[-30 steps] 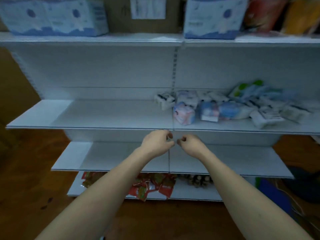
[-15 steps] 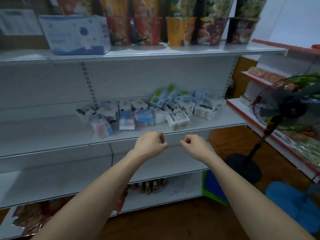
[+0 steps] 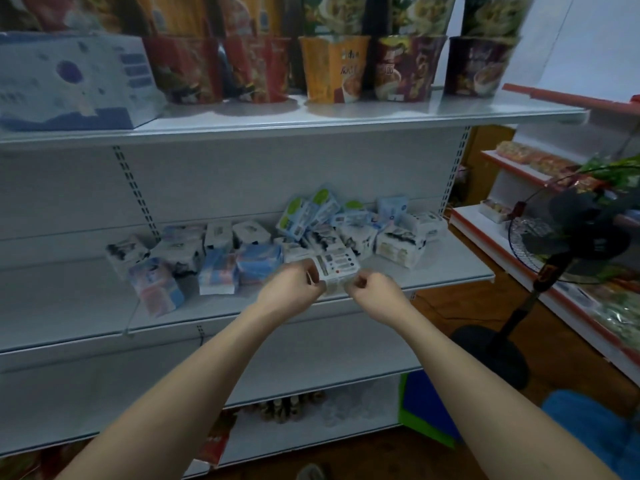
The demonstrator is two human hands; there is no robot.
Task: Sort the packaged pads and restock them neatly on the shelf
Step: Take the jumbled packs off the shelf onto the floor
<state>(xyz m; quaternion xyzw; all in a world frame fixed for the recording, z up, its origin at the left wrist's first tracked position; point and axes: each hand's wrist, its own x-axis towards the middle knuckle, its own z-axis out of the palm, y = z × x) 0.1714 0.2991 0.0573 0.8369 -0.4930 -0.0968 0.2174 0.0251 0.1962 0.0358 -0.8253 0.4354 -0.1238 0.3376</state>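
At frame centre, the left hand [image 3: 289, 292] and right hand [image 3: 375, 294] each pinch a white pad pack [image 3: 335, 274] at the shelf [image 3: 450, 271] front edge. Bare shelf stretches left; jumbled pad packs [image 3: 311, 233] crowd behind.

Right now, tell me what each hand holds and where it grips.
Neither hand clearly holds anything. The left hand and right hand are curled in front of a white pad pack; whether they touch it cannot be told.

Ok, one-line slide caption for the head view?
Both hands, left hand and right hand, reach the jumbled pad packs on the middle shelf, nearest a white pack.
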